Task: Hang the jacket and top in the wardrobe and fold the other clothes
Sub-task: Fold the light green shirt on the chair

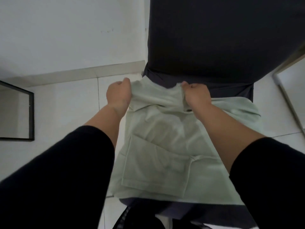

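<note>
We see one pale green garment point(166, 146) of soft, matte, creased cloth lying spread over a chair point(222, 38) clad in smooth dark fabric, with a squarish folded panel on its near half. Our left hand point(118, 95) and right hand point(196, 95) are both closed into fists, each pinching the far edge of the cloth. Two black sleeves point(62, 176) cover our forearms above a glossy white tiled floor point(66, 103).
</note>
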